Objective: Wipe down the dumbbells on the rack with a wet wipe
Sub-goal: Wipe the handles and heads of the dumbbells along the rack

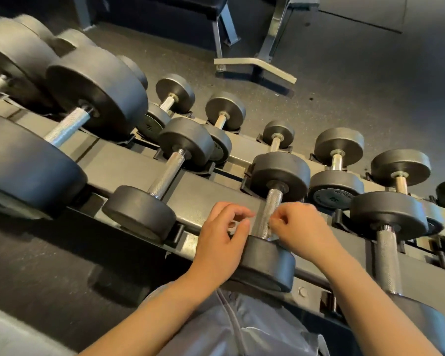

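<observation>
The dumbbell in hand, with black rubber round heads and a knurled steel handle, lies in its cradle on the upper tier of the dark grey steel rack, near the middle of the row. Its near head sits directly under the two wrists.

The right hand has its fingers curled beside the lower part of the handle and appears to pinch a thin, pale, almost see-through wet wipe against the steel. The wipe is barely visible, so the hold is a judgement. The left hand hovers just beside the handle with its fingers loosely bent, and I cannot tell whether it touches the wipe.

The dumbbell is probably heavy and stiff, and it is seated firmly enough that wiping should not shift it. It is best cleaned in place, not lifted. The knurling will likely drag at the soft, limp wipe and could tear it, so wrapping the wipe round the handle and sliding it along suits better. The smooth heads should wipe easily under a flat palm.
</observation>
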